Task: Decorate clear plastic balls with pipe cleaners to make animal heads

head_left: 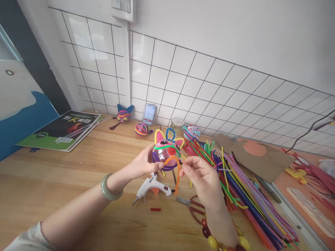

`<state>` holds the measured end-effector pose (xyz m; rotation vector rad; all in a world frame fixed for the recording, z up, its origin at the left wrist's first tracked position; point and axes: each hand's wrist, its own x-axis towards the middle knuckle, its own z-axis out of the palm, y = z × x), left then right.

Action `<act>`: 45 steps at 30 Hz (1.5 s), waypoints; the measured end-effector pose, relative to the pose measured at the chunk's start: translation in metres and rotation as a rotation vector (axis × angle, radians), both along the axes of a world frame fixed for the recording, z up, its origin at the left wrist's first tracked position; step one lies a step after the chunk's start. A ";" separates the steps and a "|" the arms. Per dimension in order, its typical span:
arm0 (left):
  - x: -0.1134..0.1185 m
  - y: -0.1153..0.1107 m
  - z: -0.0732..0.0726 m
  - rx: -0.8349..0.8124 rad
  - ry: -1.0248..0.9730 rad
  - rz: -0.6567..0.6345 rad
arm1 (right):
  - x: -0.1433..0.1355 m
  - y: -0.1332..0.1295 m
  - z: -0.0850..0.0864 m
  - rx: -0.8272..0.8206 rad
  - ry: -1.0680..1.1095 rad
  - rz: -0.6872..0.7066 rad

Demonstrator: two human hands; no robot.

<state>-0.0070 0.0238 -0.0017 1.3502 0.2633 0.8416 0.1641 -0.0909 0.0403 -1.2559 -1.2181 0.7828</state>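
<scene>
My left hand (145,161) is wrapped around the side of a clear plastic ball (161,153) dressed with coloured pipe cleaners. It has pink ears edged in yellow, a blue loop on top, a red nose, and green and purple strands. An orange pipe cleaner (177,179) arches from the ball's front and hangs down. My right hand (200,174) is closed in a pinch at the ball's right side, its fingertips on the orange pipe cleaner's bend. Below the ball lies a white hot glue gun (151,188), nozzle toward the lower left. Red-handled scissors (195,205) rest beneath my right hand.
Bundled pipe cleaners (251,195) spread across the right side. Finished balls, one with blue ears (124,114), one striped (142,129), stand along the wall near a roll of clear tape (177,122). A magazine (65,129) lies left; brown cardboard (261,158) lies right.
</scene>
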 end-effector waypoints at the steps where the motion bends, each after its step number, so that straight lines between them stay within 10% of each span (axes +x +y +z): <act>1: -0.001 0.002 0.000 -0.018 -0.029 -0.003 | 0.003 0.000 -0.001 0.013 0.005 -0.016; 12: -0.012 0.017 0.007 -0.240 -0.182 -0.038 | 0.046 -0.016 -0.005 -0.191 -0.338 -0.188; 23: -0.019 0.017 0.021 -0.178 -0.226 0.043 | 0.049 -0.055 -0.083 -0.411 -0.580 -0.037; 34: -0.028 0.015 0.031 -0.031 -0.220 0.164 | -0.009 -0.001 -0.094 -0.394 -0.692 0.132; 45: -0.034 0.014 0.036 0.082 -0.175 0.249 | -0.010 0.018 -0.105 -0.507 -0.628 0.354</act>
